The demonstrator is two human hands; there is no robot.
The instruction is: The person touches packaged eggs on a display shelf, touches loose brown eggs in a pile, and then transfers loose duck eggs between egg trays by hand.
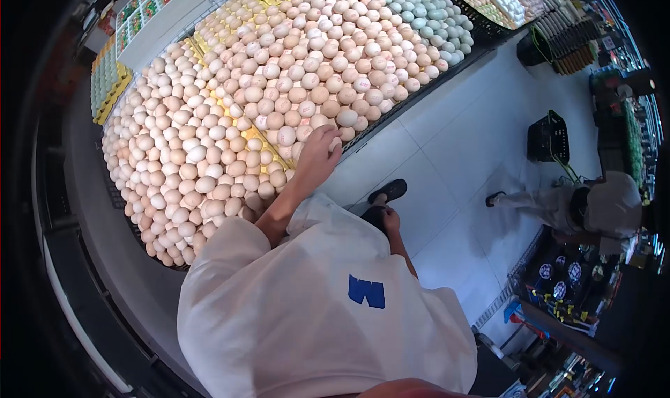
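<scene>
My left hand [319, 153] reaches to the front edge of a large egg display. Its fingers are curled round a pale egg [336, 144] at the corner of the pile. Brown and cream eggs [328, 91], several with red stamps, are heaped beside and beyond it. Another heap of paler eggs [185, 153] lies to the left, past a yellow tray edge [259, 134]. My right hand [392, 222] hangs low beside my dark shorts [375, 216]. Its fingers are small and partly hidden, so their closure is unclear.
Bluish-green eggs [433, 17] fill the display's far right. White boxes with packed compartments [155, 17] and a yellow-edged egg tray [110, 84] stand at the far left. Another person [607, 206] is at the right, near a black shopping basket [547, 138] on the tiled floor [447, 153].
</scene>
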